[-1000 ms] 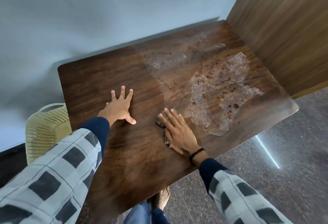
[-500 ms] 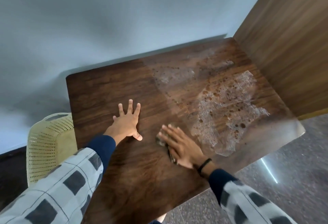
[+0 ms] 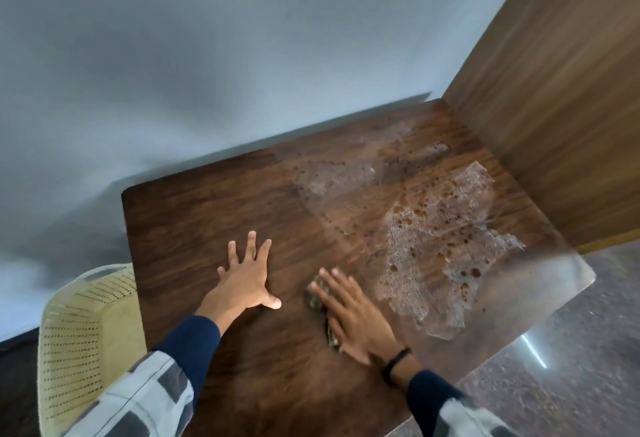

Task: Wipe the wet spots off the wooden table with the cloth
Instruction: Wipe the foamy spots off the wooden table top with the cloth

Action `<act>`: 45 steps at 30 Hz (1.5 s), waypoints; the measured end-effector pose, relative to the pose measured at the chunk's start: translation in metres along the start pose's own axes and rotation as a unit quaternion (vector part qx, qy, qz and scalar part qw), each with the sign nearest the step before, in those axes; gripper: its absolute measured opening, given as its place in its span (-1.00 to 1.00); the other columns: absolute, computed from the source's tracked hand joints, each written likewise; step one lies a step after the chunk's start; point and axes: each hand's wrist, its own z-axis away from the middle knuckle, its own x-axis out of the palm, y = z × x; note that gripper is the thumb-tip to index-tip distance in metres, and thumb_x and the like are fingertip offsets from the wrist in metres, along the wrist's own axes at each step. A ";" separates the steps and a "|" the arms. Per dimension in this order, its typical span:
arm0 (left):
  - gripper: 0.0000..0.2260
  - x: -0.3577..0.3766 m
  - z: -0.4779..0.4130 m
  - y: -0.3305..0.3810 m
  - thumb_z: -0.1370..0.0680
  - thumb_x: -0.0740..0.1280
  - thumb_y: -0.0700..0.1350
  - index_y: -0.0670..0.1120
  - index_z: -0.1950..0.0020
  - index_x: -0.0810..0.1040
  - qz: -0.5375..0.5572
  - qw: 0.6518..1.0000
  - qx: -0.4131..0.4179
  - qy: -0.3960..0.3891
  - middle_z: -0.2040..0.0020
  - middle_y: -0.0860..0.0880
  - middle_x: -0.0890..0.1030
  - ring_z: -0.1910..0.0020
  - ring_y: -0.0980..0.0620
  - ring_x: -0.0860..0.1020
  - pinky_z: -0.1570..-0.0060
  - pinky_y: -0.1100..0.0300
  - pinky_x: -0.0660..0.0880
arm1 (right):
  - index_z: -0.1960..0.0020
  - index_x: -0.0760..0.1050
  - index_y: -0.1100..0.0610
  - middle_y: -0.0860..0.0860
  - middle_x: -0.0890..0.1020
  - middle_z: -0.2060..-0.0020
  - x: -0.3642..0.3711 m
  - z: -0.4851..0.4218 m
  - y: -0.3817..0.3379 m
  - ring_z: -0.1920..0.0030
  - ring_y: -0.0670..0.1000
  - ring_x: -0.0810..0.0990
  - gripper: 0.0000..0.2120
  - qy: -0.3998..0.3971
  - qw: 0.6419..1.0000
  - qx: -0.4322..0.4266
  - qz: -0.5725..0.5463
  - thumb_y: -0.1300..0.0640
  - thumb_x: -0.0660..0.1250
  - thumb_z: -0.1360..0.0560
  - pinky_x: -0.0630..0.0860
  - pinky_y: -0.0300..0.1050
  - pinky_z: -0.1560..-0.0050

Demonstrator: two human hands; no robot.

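A dark wooden table (image 3: pixel 194 214) fills the middle of the view. A wide wet patch (image 3: pixel 436 242) with foamy streaks and brown droplets covers its right half. My right hand (image 3: pixel 353 315) lies flat, fingers straight, pressing a small dark patterned cloth (image 3: pixel 317 294) onto the wood just left of the wet patch. Most of the cloth is hidden under the palm. My left hand (image 3: pixel 246 273) rests flat on the dry wood with fingers spread, a little left of the cloth.
A cream perforated plastic chair (image 3: pixel 86 339) stands at the table's left edge. A wooden panel (image 3: pixel 554 90) rises along the right side and a pale wall (image 3: pixel 207 55) runs behind. Speckled grey floor (image 3: pixel 571 367) shows at lower right.
The view has tilted up, so table and hands sit lower in frame. My right hand with the cloth has slid slightly left and toward me. The left hand stays planted.
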 end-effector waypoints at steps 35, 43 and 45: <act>0.37 -0.061 -0.045 0.018 -0.24 0.67 0.03 0.13 -0.54 -0.46 0.056 0.994 -0.090 0.015 -0.47 -0.08 -0.58 -0.48 -0.30 -0.45 -0.44 -0.40 -0.04 | -0.67 0.01 0.03 -0.01 -0.02 -0.67 -0.021 -0.092 0.063 -0.66 0.07 -0.06 -0.38 -0.031 0.995 -0.092 -0.012 0.06 0.08 -0.65 0.00 0.06 -0.62; 0.38 -0.063 -0.042 0.016 -0.24 0.67 0.04 0.13 -0.53 -0.47 0.056 0.994 -0.088 0.010 -0.47 -0.07 -0.57 -0.48 -0.29 -0.46 -0.45 -0.39 -0.05 | -0.67 -0.05 0.02 -0.06 -0.13 -0.65 -0.043 -0.193 0.053 -0.63 -0.02 -0.25 -0.41 -0.031 0.999 -0.010 -0.009 0.08 0.05 -0.69 -0.14 0.04 -0.64; 0.38 -0.063 -0.044 0.017 -0.23 0.67 0.05 0.12 -0.53 -0.47 0.053 0.995 -0.085 0.010 -0.47 -0.08 -0.58 -0.47 -0.30 -0.46 -0.44 -0.40 -0.05 | -0.68 -0.04 0.02 -0.03 -0.08 -0.66 -0.034 -0.161 0.053 -0.65 0.00 -0.19 -0.39 -0.009 1.000 -0.027 -0.010 0.08 0.06 -0.66 -0.16 -0.01 -0.64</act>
